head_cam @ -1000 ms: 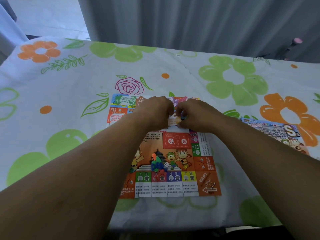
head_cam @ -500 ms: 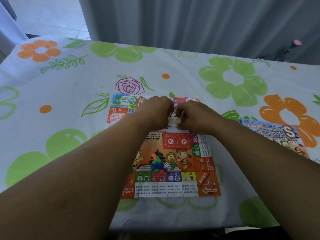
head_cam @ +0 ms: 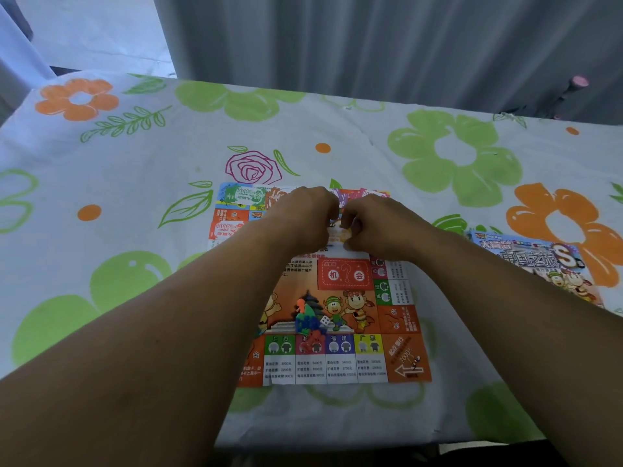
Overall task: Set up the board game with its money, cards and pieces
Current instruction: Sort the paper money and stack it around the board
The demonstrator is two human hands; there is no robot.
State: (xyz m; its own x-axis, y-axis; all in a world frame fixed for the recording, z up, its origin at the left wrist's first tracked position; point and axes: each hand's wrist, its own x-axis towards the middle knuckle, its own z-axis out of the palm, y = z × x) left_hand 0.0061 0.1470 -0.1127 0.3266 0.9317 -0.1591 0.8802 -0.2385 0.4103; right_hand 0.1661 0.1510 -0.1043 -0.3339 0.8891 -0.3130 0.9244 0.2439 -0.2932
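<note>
Board (head_cam: 340, 362) is lying flat on the flowered tablecloth (head_cam: 135, 183) | left hand (head_cam: 303, 217) and right hand (head_cam: 377, 224) are meeting over its far half, fingers curling, both pinching a small pale card (head_cam: 338, 234) | green banknote (head_cam: 244, 195) and red banknote (head_cam: 224, 229) are sitting at its far-left corner | coloured pieces (head_cam: 308, 321) and die (head_cam: 325, 320) are resting near its centre.

I pinch a paper slip (head_cam: 338, 234) over my matt, creased paper board (head_cam: 406, 360) on cloth (head_cam: 135, 203), plastic pieces (head_cam: 308, 323) at six o'clock.
</note>
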